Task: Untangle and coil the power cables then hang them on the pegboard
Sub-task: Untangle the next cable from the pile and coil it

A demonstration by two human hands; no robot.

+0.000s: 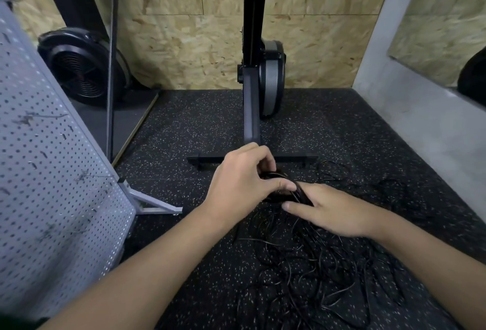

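— Where do we have the cable coil point(285, 191)?
— Under our left hand point(242, 181), arched over it, fingers and thumb pinching the loops. Our right hand point(334, 212) lies palm-down beside it, thumb straight, fingers hidden; we cannot tell its hold.
— Below the grip?
— The cable tangle point(315, 266); the pegboard point(52, 172) stands far left.

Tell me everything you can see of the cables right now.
The cables are thin, black and slightly glossy. They lie in a loose tangle on the speckled floor, spreading right and toward the camera. One part is gathered into a small bundle: the left hand curls round it from above and the right hand grips it below. No plugs can be made out.
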